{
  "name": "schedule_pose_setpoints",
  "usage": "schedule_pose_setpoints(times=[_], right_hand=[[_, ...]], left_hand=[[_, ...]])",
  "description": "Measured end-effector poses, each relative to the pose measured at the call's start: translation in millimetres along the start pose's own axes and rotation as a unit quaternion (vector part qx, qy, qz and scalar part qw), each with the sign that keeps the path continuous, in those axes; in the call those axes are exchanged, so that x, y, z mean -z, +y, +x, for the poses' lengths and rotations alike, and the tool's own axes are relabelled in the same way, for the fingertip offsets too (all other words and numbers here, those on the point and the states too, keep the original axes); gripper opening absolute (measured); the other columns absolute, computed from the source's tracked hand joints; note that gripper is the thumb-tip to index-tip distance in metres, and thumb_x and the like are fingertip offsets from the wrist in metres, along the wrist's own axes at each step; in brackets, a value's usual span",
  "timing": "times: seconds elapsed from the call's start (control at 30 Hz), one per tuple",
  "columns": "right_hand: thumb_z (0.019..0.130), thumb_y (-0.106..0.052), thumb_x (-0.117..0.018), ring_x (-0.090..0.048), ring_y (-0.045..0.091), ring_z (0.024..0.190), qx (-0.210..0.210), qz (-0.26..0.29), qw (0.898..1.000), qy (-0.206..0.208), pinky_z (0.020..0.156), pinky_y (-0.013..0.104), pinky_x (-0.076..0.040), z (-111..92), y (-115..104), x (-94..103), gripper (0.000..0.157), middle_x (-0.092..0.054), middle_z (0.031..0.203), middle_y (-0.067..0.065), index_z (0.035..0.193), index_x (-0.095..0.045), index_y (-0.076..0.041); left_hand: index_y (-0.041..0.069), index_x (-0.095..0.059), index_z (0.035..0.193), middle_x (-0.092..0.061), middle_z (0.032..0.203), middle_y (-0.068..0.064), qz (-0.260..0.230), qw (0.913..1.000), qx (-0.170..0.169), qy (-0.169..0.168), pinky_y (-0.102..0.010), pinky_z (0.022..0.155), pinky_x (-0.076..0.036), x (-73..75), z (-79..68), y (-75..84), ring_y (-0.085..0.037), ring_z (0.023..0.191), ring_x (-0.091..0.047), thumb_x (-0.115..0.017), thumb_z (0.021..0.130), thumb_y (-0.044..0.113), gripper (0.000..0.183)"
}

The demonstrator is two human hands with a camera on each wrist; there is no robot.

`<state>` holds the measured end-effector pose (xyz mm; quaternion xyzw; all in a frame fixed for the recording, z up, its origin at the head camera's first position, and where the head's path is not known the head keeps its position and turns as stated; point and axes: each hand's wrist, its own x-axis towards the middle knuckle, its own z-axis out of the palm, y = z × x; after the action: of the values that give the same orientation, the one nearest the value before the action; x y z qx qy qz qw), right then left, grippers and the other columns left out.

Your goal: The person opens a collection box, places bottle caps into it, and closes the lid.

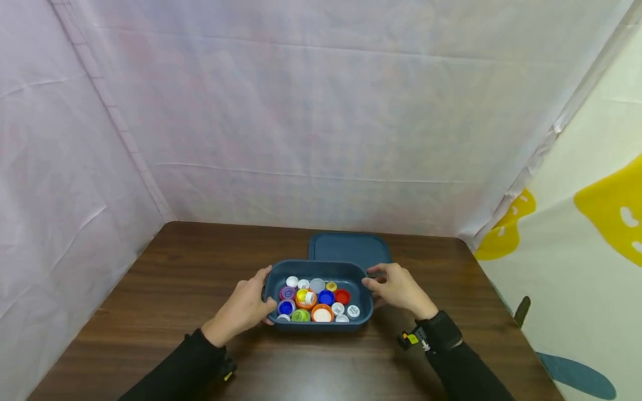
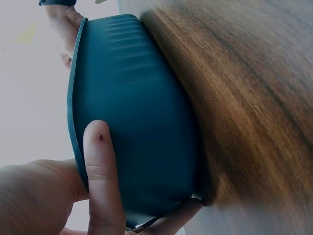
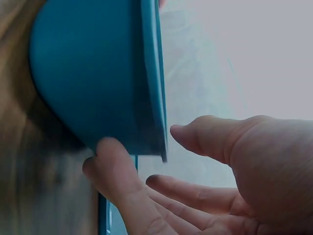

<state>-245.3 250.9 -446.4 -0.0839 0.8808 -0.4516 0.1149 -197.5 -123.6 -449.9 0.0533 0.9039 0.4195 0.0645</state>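
A dark blue plastic box (image 1: 321, 327) stands on the table, holding several bottle caps (image 1: 326, 297) in white, purple, blue, orange, yellow, green and red. My left hand (image 1: 244, 302) grips its left end, thumb over the rim. In the left wrist view, one finger (image 2: 101, 166) lies along the outer wall of the box (image 2: 142, 107) and another reaches toward its base. At the right end is my right hand (image 1: 396, 287), fingers loosely bent. The right wrist view has its thumb (image 3: 195, 137) apart from the rim and other fingertips (image 3: 110, 152) by the lower wall.
Behind the box lies a matching blue lid (image 1: 349, 247), partly hidden by it. The brown wooden table (image 1: 200, 262) meets a white cloth wall (image 1: 311, 122) at the back. Cloth also hangs at both sides, with yellow shapes (image 1: 617, 209) on the right.
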Motion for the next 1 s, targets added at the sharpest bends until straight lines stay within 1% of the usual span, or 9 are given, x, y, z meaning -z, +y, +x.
schedule_pose_setpoints(times=[0.1,0.27,0.43,0.6,0.67,0.83,0.9,0.93,1.0], right_hand=[[0.114,-0.021,-0.077,-0.088,0.025,0.083,0.006,-0.015,1.000,0.019,0.076,0.044,-0.074,5,2,6.1,0.049,-0.088,0.115,0.022,0.152,-0.068,0.009],[0.114,-0.017,-0.076,-0.087,0.023,0.081,0.013,-0.064,0.995,0.077,0.073,0.037,-0.073,21,7,18.4,0.045,-0.088,0.114,0.024,0.150,-0.069,0.009],[0.113,-0.015,-0.074,-0.085,0.033,0.091,0.022,-0.154,0.980,0.122,0.081,0.046,-0.070,41,16,30.5,0.041,-0.085,0.116,0.027,0.145,-0.072,0.009],[0.110,-0.013,-0.072,-0.079,0.044,0.108,0.006,-0.207,0.970,0.126,0.092,0.056,-0.066,64,28,39.6,0.041,-0.081,0.122,0.031,0.142,-0.073,0.013],[0.109,-0.017,-0.073,-0.078,0.043,0.104,0.007,-0.215,0.968,0.127,0.088,0.054,-0.065,85,53,43.7,0.042,-0.081,0.120,0.030,0.139,-0.074,0.013],[0.103,-0.025,-0.074,-0.076,0.036,0.101,0.006,-0.237,0.963,0.130,0.082,0.046,-0.063,162,155,55.3,0.044,-0.083,0.129,0.027,0.135,-0.081,0.005],[0.102,-0.022,-0.073,-0.076,0.039,0.107,-0.013,-0.239,0.963,0.125,0.085,0.047,-0.063,181,177,57.8,0.044,-0.082,0.137,0.028,0.138,-0.081,0.003],[0.103,-0.022,-0.074,-0.077,0.040,0.112,-0.022,-0.237,0.963,0.122,0.087,0.047,-0.064,182,178,58.6,0.044,-0.081,0.140,0.027,0.139,-0.081,0.002],[0.103,-0.018,-0.076,-0.077,0.041,0.111,-0.034,-0.232,0.964,0.124,0.086,0.045,-0.064,181,174,57.4,0.042,-0.081,0.139,0.029,0.139,-0.081,0.003]], left_hand=[[-0.004,-0.034,0.179,-0.071,0.146,-0.040,-0.001,1.0000,0.004,-0.003,-0.034,0.059,-0.067,-0.7,-0.2,0.7,-0.014,0.062,-0.077,-0.076,0.102,-0.004,0.088],[-0.005,-0.033,0.179,-0.071,0.145,-0.040,-0.003,1.0000,0.003,-0.002,-0.034,0.057,-0.066,-2.3,-0.5,0.4,-0.014,0.061,-0.077,-0.076,0.101,-0.005,0.089],[-0.005,-0.032,0.180,-0.070,0.147,-0.041,0.002,1.0000,0.002,0.000,-0.034,0.057,-0.065,-2.2,0.1,0.3,-0.014,0.060,-0.077,-0.075,0.101,-0.005,0.090],[-0.006,-0.031,0.180,-0.069,0.148,-0.044,0.001,1.0000,0.002,0.002,-0.034,0.057,-0.065,-0.9,0.4,0.2,-0.015,0.061,-0.078,-0.074,0.100,-0.006,0.091],[-0.006,-0.031,0.180,-0.068,0.148,-0.045,-0.001,1.0000,0.002,0.001,-0.035,0.056,-0.065,-0.9,0.4,0.0,-0.015,0.061,-0.079,-0.073,0.100,-0.006,0.091],[-0.005,-0.030,0.181,-0.067,0.150,-0.044,-0.005,1.0000,0.006,0.000,-0.036,0.057,-0.066,-1.7,1.2,0.3,-0.015,0.061,-0.079,-0.073,0.101,-0.006,0.091],[-0.005,-0.030,0.181,-0.067,0.150,-0.044,-0.006,1.0000,0.007,0.000,-0.036,0.058,-0.066,-1.9,1.6,0.4,-0.015,0.061,-0.079,-0.074,0.101,-0.006,0.091],[-0.005,-0.030,0.181,-0.068,0.149,-0.044,-0.006,1.0000,0.007,0.000,-0.036,0.057,-0.066,-1.8,1.5,0.4,-0.015,0.061,-0.079,-0.074,0.100,-0.006,0.091],[-0.005,-0.031,0.181,-0.069,0.148,-0.044,-0.005,1.0000,0.008,0.001,-0.036,0.057,-0.066,-1.6,1.3,0.4,-0.016,0.061,-0.079,-0.074,0.100,-0.006,0.091]])
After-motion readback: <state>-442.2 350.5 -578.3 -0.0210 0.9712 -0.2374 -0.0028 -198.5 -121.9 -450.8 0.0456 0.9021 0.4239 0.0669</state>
